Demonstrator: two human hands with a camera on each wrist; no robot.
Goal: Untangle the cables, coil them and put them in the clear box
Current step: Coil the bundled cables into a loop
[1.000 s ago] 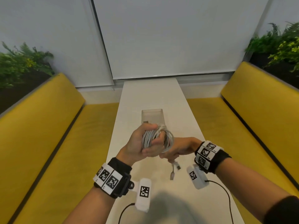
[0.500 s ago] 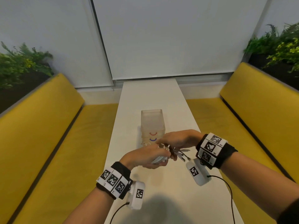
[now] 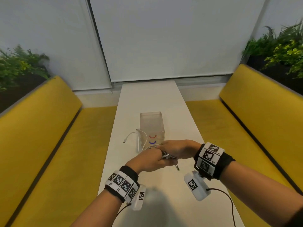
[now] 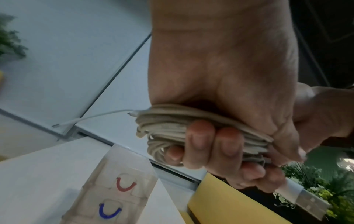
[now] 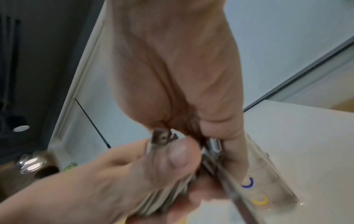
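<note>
My left hand (image 3: 154, 158) grips a coil of grey cable (image 4: 191, 125) in its fist, just above the table in front of the clear box (image 3: 151, 126). A silver USB plug (image 4: 306, 203) sticks out below the fist. My right hand (image 3: 170, 149) reaches over from the right and pinches the metal plug ends (image 5: 212, 145) against the coil (image 5: 168, 192), next to my left thumb (image 5: 178, 154). A loose white cable (image 3: 139, 136) lies curved on the table by the box's left side. The box (image 4: 114, 189) has red and blue arcs on its front.
The narrow white table (image 3: 147, 99) runs away from me to a window blind. Yellow benches (image 3: 49, 136) flank it on both sides, with plants behind them. Black wires trail from both wrist cameras near the table's front.
Both hands have dropped from chest height to just above the table in front of the box, turning the coil flat. A white cable now shows left of the box.
</note>
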